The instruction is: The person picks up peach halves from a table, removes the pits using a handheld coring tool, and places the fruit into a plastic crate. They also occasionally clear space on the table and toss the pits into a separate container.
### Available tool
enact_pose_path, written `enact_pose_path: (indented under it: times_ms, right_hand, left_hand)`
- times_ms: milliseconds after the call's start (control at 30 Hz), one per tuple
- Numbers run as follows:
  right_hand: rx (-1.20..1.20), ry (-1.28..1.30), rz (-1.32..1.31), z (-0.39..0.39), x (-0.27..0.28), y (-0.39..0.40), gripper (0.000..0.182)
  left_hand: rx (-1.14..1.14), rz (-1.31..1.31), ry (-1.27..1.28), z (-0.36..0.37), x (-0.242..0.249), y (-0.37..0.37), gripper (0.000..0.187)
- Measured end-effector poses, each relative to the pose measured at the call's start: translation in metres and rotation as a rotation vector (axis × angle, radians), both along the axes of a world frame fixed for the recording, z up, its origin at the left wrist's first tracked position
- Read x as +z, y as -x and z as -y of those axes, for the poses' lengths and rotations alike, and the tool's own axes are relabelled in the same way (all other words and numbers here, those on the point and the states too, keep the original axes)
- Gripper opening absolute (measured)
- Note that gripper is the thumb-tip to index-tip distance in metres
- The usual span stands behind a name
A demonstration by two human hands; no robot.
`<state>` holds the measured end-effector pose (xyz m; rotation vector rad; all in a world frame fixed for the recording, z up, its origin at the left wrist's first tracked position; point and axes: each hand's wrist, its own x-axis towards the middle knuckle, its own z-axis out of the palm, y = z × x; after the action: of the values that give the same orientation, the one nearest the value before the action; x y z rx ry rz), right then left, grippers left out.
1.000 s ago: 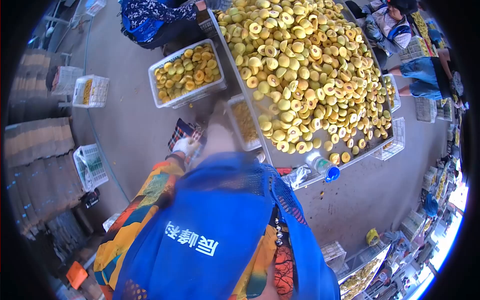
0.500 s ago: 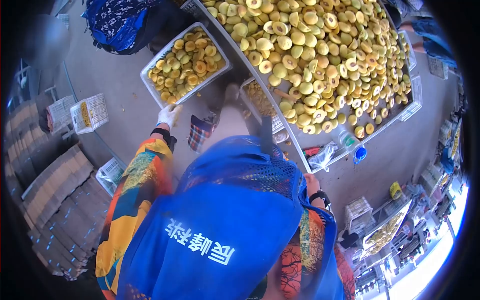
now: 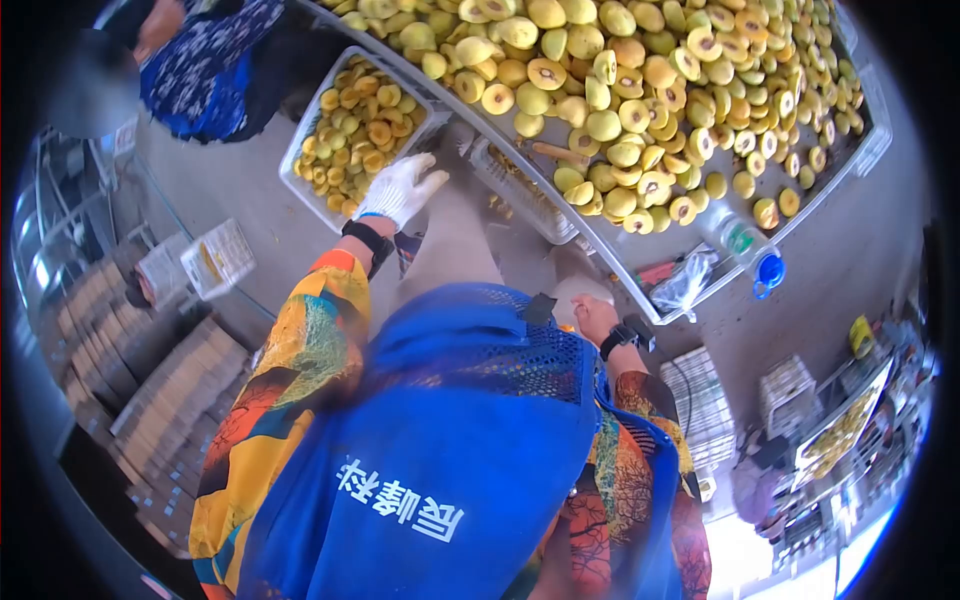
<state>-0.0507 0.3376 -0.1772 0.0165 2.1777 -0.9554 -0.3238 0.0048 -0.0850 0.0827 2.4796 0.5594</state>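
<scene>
My left hand (image 3: pixel 403 190), in a white knit glove, is held out with fingers apart. It overlaps the near right edge of a white plastic crate (image 3: pixel 297 180) in view; whether it touches cannot be told. Yellow apricot-like fruit halves (image 3: pixel 365 125) fill that crate. My right hand (image 3: pixel 596 318), bare, hangs beside my blue apron (image 3: pixel 450 440) with its fingers curled in; their inside is hidden. It is below the edge of a large metal-rimmed table (image 3: pixel 600 262), heaped with halved fruit (image 3: pixel 620 110), some showing brown pits or hollows.
A clear bottle with a blue cap (image 3: pixel 769 271) and a plastic bag (image 3: pixel 686 280) lie at the table's near corner. Another crate (image 3: pixel 520 195) stands under the table edge. A person in blue patterned clothing (image 3: pixel 205 75) is at upper left. Stacked cartons (image 3: pixel 180 385) stand left.
My left hand has moved right along the fruit crate and appears nearer. My right hand has come forward from beside my hip. The view has shifted, with the table appearing farther right.
</scene>
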Motion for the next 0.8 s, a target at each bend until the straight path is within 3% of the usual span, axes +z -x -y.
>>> enact_pose_path:
  times_ms: [100,133,233,267,500,567,633,700,767,800]
  right_hand:
    - [-0.014,-0.047,-0.009,0.036,-0.045,0.023,0.018]
    - [-0.07,-0.031,0.132,0.051,-0.054,0.03,0.021]
    - [-0.193,0.151,0.153,0.1,-0.096,0.021,0.022]
    - [-0.127,0.11,0.252,0.114,-0.12,0.013,0.024]
    - [0.081,0.153,0.475,0.178,-0.187,0.071,0.029]
    - [0.116,0.168,0.561,0.197,-0.211,0.083,0.03]
    - [0.147,0.132,0.444,0.225,-0.253,0.064,0.04]
    - [0.257,0.123,0.326,0.259,-0.296,0.044,0.045]
    - [0.341,0.19,0.399,0.285,-0.317,0.046,0.056]
    - [0.348,0.22,0.459,0.294,-0.322,0.047,0.059]
  left_hand:
    - [0.094,0.101,-0.138,-0.023,-0.066,0.055,0.052]
    - [0.172,0.154,-0.205,-0.02,-0.104,0.07,0.054]
    - [0.558,0.489,-0.187,-0.054,-0.098,0.093,0.062]
    - [0.657,0.445,-0.234,-0.055,-0.117,0.095,0.066]
    - [0.71,0.4,0.019,-0.065,-0.161,0.118,0.065]
    - [0.674,0.32,0.003,-0.055,-0.172,0.119,0.055]
    - [0.572,0.223,-0.018,-0.041,-0.19,0.116,0.049]
    - [0.548,0.185,0.152,-0.063,-0.175,0.115,0.04]
    - [0.615,0.208,0.206,-0.074,-0.172,0.118,0.038]
    - [0.536,0.161,0.114,-0.062,-0.183,0.113,0.037]
